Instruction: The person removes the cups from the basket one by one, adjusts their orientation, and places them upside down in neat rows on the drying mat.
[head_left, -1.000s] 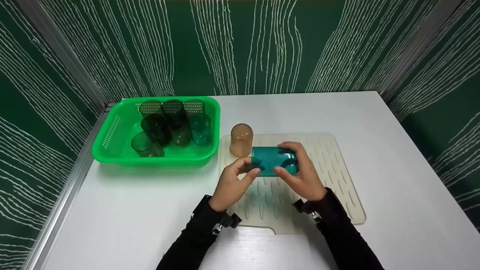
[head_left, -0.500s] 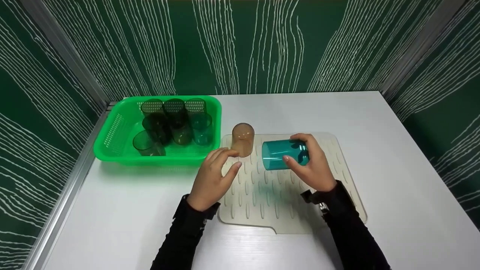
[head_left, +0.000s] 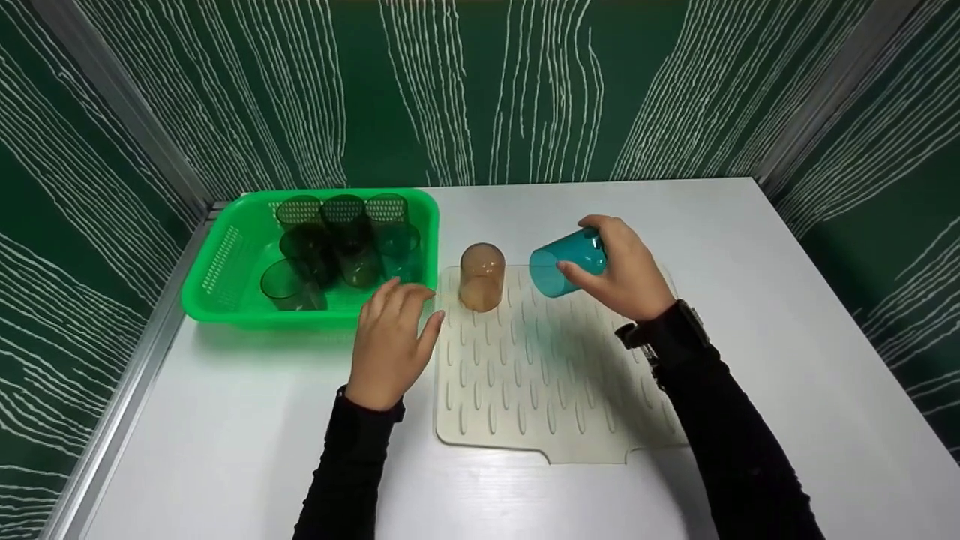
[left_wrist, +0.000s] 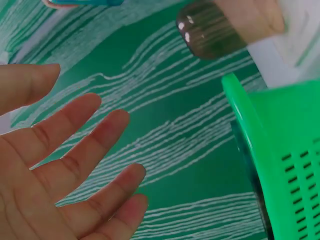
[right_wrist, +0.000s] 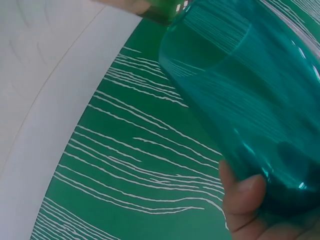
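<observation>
Since a moment ago the right hand has lifted the teal cup off the drying mat, grasping its base so the mouth tips down-left, seemingly to invert it beside the upturned amber cup. Left hand, released and flat-fingered, hovers near the green basket.

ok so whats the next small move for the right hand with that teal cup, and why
Probably tip the teal cup mouth-down and lower it onto the ridged mat beside the brown cup. The right hand holds it tilted above the mat, the brown cup already stands inverted there, and the left hand is open.
</observation>
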